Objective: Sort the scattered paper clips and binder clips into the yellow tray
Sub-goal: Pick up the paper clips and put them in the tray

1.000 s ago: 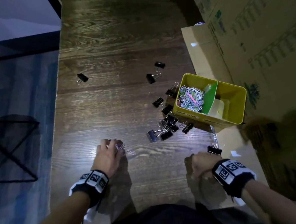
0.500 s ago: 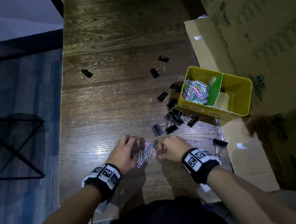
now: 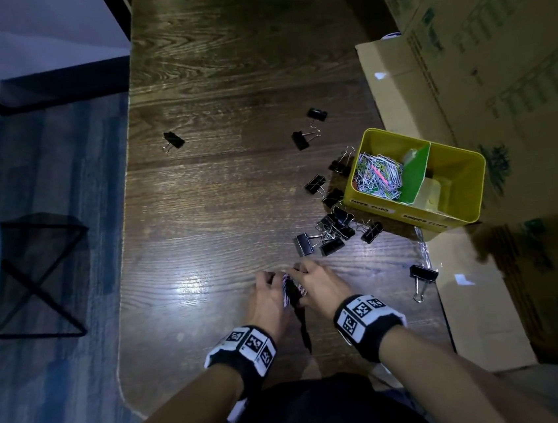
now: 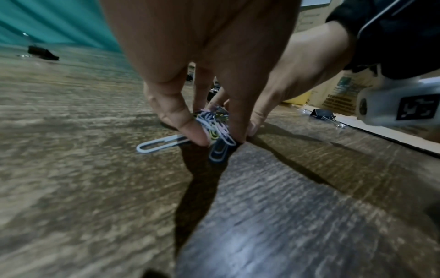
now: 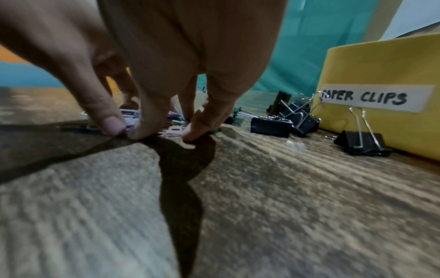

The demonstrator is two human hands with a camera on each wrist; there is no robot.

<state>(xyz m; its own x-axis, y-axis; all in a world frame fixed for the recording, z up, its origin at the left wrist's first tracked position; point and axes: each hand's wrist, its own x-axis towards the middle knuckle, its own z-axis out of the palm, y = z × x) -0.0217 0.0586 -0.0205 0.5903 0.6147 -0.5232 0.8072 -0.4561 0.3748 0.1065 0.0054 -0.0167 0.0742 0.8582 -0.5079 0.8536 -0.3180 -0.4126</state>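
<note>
A small heap of coloured paper clips lies on the dark wooden table near its front edge. My left hand and right hand close on it from either side. In the left wrist view my left fingertips pinch the bunch of paper clips. In the right wrist view my right fingertips are down on the table, squeezing the paper clips. The yellow tray stands at the right, its left compartment holding paper clips. Black binder clips lie scattered before it.
Single binder clips lie far left, at the back and near the right edge. Cardboard boxes and a flat cardboard sheet border the table's right side. A black wire stool stands on the floor at the left.
My hands came together from wide apart. The right hand moved left from the table's right edge, and the paper clips are now squeezed into a tighter bunch between both hands.
</note>
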